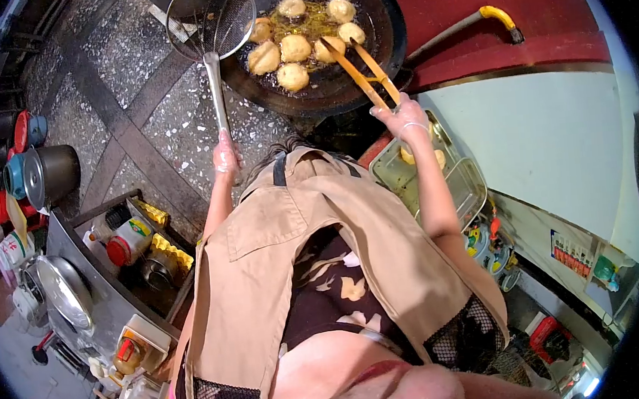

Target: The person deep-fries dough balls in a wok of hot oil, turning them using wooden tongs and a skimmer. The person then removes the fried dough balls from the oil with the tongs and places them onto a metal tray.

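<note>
My left hand [225, 158], in a thin clear glove, is closed round the handle of a wire mesh strainer [208, 9]. The strainer's round basket hangs at the left rim of a dark wok [392, 21]. In my right hand [405, 118], also gloved, is a pair of wooden tongs [366, 79]. Their tips reach into the wok, on either side of or against a golden dough ball [329, 49]; whether they pinch it I cannot tell. Several more round dough balls [295, 47] float in the bubbling oil around it.
Below my right forearm stands a metal tray [406, 185] with some fried balls and a wire rack. A yellow-ended rod [498, 14] lies on the red surface right of the wok. Pots [59, 175], jars and a counter [107, 269] line the left side.
</note>
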Motion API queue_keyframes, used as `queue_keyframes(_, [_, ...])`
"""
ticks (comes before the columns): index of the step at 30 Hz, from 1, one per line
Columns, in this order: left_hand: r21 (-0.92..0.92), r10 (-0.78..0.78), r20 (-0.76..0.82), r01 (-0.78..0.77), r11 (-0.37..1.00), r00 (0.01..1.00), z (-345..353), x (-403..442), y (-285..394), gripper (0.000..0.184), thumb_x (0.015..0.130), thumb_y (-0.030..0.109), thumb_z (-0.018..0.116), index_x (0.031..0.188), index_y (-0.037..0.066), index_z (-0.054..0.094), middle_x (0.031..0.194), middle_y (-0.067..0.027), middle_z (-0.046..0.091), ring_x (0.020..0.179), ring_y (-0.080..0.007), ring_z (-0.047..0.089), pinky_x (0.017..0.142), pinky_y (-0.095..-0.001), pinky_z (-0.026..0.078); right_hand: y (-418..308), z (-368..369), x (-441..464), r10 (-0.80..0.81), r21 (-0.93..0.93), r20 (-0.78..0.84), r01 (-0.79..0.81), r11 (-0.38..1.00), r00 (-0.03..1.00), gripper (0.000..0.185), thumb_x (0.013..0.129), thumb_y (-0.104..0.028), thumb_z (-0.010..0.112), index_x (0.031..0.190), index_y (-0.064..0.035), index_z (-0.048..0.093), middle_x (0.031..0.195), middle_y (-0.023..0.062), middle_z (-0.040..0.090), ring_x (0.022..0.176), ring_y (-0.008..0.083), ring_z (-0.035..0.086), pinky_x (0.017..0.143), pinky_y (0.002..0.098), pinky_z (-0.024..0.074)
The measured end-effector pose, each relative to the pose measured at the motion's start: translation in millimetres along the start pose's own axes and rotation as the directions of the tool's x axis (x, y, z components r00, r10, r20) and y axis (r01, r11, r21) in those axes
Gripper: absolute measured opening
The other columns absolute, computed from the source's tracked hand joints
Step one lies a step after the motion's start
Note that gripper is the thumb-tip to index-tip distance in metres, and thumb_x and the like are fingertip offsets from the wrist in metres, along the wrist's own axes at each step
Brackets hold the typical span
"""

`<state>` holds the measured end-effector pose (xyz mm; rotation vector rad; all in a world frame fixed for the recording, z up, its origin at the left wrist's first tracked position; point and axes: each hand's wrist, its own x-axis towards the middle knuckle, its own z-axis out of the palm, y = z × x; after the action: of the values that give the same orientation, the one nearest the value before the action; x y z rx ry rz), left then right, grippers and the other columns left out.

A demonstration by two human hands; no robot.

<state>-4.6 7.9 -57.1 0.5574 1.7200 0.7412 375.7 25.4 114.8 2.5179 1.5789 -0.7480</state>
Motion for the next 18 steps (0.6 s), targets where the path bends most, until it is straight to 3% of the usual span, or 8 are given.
queue_keyframes(2, [-0.001,-0.003,-0.003,0.003,1.0,1.0,0.5,-2.2,2.3,0.063,0.082,0.066,0.037,0.058,0.009,0.049,0.047,-0.0016,0.041,0.037,-0.0146,0.04,0.036,-0.0296,0.033,4.6,1.7,1.6,0.009,0.088,0.008,-0.009,0.996,1.0,0.068,0.068,-0.051,0.065,0.11,-0.0005,0.049,0.098,0.0209,0.059,0.092,0.034,0.058,0.079,0.0393,0.0448])
queue_keyframes(4, [0.0,0.001,-0.001,-0.001,1.0,1.0,0.7,-3.1,4.1,0.063,0.082,0.066,0.037,0.059,0.008,0.05,0.047,-0.0018,0.041,0.037,-0.0148,0.04,0.035,-0.0297,0.033,9.2,6.4,5.0,-0.031,0.398,0.038,0.013,0.917,0.999,0.063,0.069,-0.051,0.066,0.105,-0.0007,0.052,0.09,0.0184,0.061,0.087,0.0308,0.059,0.077,0.0364,0.0447])
queue_keyframes(5, [-0.001,0.005,-0.001,-0.005,1.0,1.0,0.8,-4.0,4.6,0.063,0.082,0.066,0.037,0.06,0.008,0.05,0.047,-0.0021,0.041,0.037,-0.0151,0.041,0.035,-0.0299,0.034,9.8,10.3,5.1,-0.008,0.471,-0.011,0.013,0.882,1.0,0.057,0.07,-0.05,0.067,0.101,-0.0033,0.055,0.081,0.0133,0.06,0.074,0.0239,0.06,0.067,0.0323,0.0466])
queue_keyframes(6, [0.0,0.005,0.0,-0.005,1.0,1.0,0.5,-4.6,4.4,0.063,0.082,0.066,0.037,0.06,0.008,0.05,0.047,-0.0021,0.041,0.037,-0.0151,0.041,0.035,-0.0299,0.034,14.5,16.2,9.8,-0.007,0.472,-0.012,0.012,0.882,1.0,0.057,0.07,-0.05,0.067,0.101,-0.0033,0.055,0.081,0.0133,0.06,0.074,0.0239,0.06,0.067,0.0323,0.0466])
queue_keyframes(8, [0.023,0.066,0.001,-0.066,0.998,0.998,0.4,-5.2,4.7,0.064,0.082,0.066,0.037,0.061,0.007,0.05,0.047,-0.0027,0.042,0.036,-0.0155,0.041,0.034,-0.0304,0.034,27.4,34.3,24.5,0.039,0.775,0.313,-0.279,0.567,0.949,0.055,0.072,-0.049,0.066,0.104,-0.0061,0.055,0.076,0.0089,0.058,0.063,0.017,0.057,0.056,0.0288,0.046])
queue_keyframes(12, [0.006,0.013,-0.014,-0.013,1.0,1.0,1.2,-6.0,6.4,0.064,0.081,0.066,0.038,0.061,0.006,0.051,0.046,-0.0031,0.042,0.036,-0.016,0.041,0.034,-0.0309,0.034,16.8,38.0,12.9,-0.033,0.905,0.375,-0.358,0.229,0.926,0.049,0.074,-0.047,0.066,0.094,-0.0043,0.053,0.067,0.0059,0.056,0.052,0.0148,0.055,0.046,0.0238,0.0462])
queue_keyframes(14, [-0.001,0.008,-0.019,-0.008,1.0,1.0,1.8,-5.9,6.3,0.064,0.081,0.066,0.038,0.062,0.006,0.051,0.046,-0.0032,0.042,0.035,-0.0163,0.041,0.034,-0.031,0.034,15.1,39.0,12.4,-0.05,0.911,0.379,-0.364,0.194,0.924,0.047,0.074,-0.045,0.067,0.094,-0.0041,0.054,0.068,0.0063,0.057,0.053,0.0154,0.056,0.046,0.0242,0.0466])
queue_keyframes(18, [0.025,0.051,-0.023,-0.051,0.998,0.998,0.3,-1.9,4.6,0.065,0.081,0.067,0.038,0.06,0.007,0.05,0.045,-0.0031,0.041,0.035,-0.0165,0.041,0.033,-0.0314,0.033,13.9,37.1,17.5,0.013,0.909,0.253,-0.242,0.339,0.967,0.044,0.073,-0.041,0.07,0.087,-0.0039,0.053,0.066,0.0041,0.053,0.052,0.0133,0.054,0.046,0.0237,0.0455])
